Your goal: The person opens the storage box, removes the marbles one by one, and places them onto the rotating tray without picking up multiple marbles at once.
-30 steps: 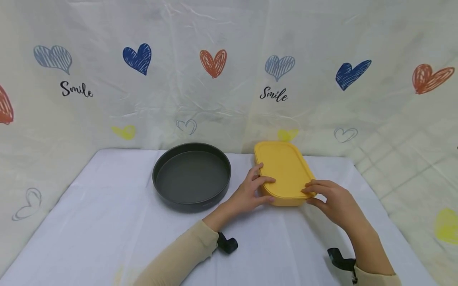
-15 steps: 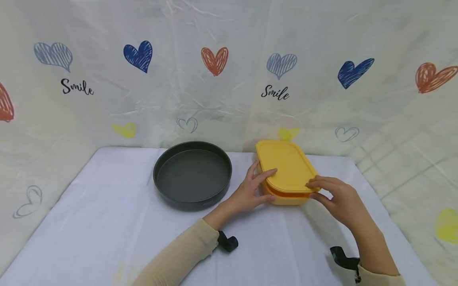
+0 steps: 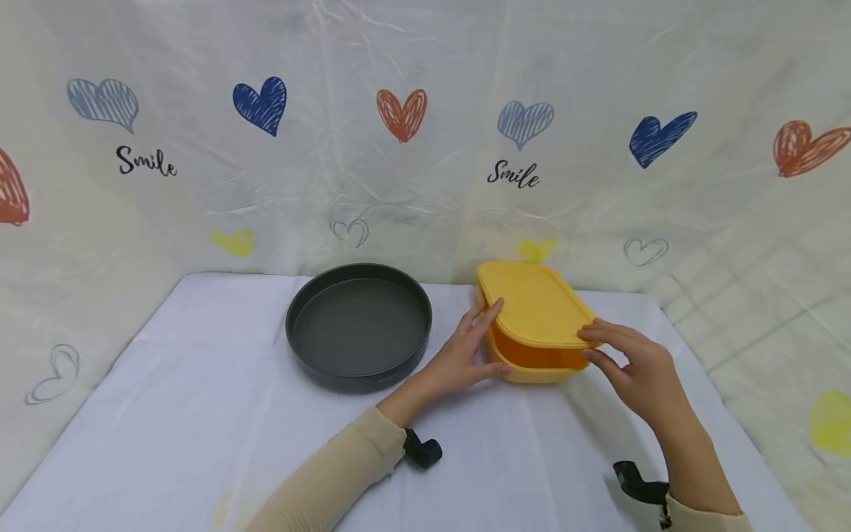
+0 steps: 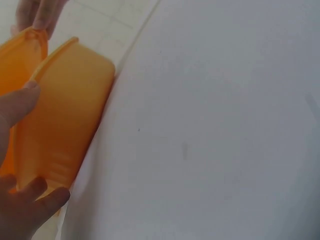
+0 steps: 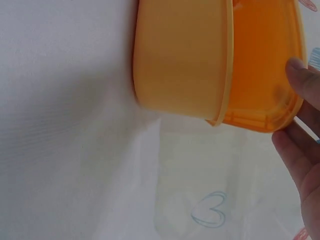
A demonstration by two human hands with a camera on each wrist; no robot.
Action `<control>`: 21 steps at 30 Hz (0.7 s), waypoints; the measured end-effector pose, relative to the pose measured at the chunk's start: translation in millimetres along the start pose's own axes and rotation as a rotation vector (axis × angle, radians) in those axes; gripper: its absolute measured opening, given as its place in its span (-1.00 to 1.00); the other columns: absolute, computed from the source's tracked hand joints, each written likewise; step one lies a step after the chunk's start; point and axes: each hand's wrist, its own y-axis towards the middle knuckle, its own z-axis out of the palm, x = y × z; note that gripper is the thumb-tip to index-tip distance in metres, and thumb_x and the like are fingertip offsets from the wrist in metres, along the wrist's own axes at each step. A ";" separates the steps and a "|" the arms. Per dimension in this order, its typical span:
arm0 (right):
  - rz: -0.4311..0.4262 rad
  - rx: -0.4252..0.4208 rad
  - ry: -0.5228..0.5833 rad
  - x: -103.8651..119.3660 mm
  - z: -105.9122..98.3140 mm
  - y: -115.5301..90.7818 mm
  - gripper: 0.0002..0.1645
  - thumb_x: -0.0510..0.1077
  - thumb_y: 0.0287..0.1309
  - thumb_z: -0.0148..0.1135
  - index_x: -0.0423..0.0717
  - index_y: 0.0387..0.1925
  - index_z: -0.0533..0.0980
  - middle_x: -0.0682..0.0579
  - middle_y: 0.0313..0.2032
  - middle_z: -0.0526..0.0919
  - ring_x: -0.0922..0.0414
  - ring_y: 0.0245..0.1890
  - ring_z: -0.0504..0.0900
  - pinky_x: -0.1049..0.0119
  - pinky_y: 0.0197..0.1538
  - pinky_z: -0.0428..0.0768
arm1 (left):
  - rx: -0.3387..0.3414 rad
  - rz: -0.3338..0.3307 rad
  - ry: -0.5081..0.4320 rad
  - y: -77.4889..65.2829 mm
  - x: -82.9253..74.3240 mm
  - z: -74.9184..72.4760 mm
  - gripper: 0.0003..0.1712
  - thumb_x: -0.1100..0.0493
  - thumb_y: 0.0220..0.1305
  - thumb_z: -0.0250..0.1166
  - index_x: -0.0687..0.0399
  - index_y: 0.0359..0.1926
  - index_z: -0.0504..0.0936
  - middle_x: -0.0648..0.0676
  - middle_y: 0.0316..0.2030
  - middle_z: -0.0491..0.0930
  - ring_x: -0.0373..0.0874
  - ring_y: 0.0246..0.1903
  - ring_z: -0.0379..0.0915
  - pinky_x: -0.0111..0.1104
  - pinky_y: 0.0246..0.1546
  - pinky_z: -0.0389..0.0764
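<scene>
A yellow rectangular food container (image 3: 535,375) stands at the table's back right, its front half uncovered and showing an orange inside. Its yellow lid (image 3: 538,303) tilts up at the front, while the far end still lies on the rim. My right hand (image 3: 641,377) pinches the lid's front right corner; the right wrist view shows the thumb on the lid's underside (image 5: 265,65). My left hand (image 3: 457,362) holds the container's front left corner, thumb at the front rim and fingers along the left side. The left wrist view shows the container wall (image 4: 70,110) between thumb and fingers.
A round dark grey baking pan (image 3: 359,329) sits left of the container, near the back edge. White cloth covers the table (image 3: 166,428). Behind it hangs a pale curtain (image 3: 439,192) printed with hearts and words. Each wrist wears a black camera mount (image 3: 422,451).
My right hand has raised the front of the lid, opening a widening gap above the container. The left hand's fingers have shifted off the lid's top; the container has stayed in place.
</scene>
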 end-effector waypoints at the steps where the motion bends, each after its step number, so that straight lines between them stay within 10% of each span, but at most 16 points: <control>1: 0.002 -0.015 0.010 0.7 0.1 0.3 -0.45 -0.42 -0.20 0.57 -0.01 -0.08 0.71 0.02 -0.09 0.75 0.29 0.20 0.57 0.74 0.13 0.34 | 0.002 0.001 -0.003 0.2 0.5 -0.1 0.22 -0.17 0.17 0.44 -0.58 0.56 -0.29 0.06 0.57 -0.19 0.07 0.42 0.19 -0.18 0.22 0.50; 7: 0.042 -0.084 0.037 2.9 1.9 1.2 -0.45 -0.44 -0.19 0.55 -0.06 -0.05 0.71 -0.02 -0.09 0.76 0.36 0.19 0.56 0.73 0.17 0.31 | 0.006 0.007 -0.045 0.5 3.3 -0.7 0.31 -0.15 0.17 0.45 -0.43 0.57 -0.39 0.00 0.57 -0.19 -0.05 0.36 0.28 -0.31 0.19 0.50; 15: 0.087 -0.136 0.100 -1.5 4.4 0.3 -0.45 -0.50 -0.16 0.51 -0.13 -0.04 0.69 -0.09 -0.12 0.75 0.43 0.14 0.56 0.69 0.14 0.38 | 0.001 0.003 0.040 -0.3 4.1 -0.6 -0.09 -0.18 0.23 0.40 0.07 0.47 0.27 0.10 0.58 -0.18 0.02 0.38 0.28 -0.44 0.10 0.53; 21: 0.131 -0.200 0.175 -5.8 6.6 0.7 -0.48 -0.57 -0.12 0.45 -0.22 -0.05 0.68 -0.20 -0.12 0.73 0.44 0.09 0.59 0.65 0.07 0.47 | -0.002 -0.008 0.024 0.5 4.1 -0.6 -0.10 -0.17 0.22 0.41 0.08 0.46 0.31 -0.01 0.59 -0.19 -0.04 0.39 0.26 -0.47 0.08 0.54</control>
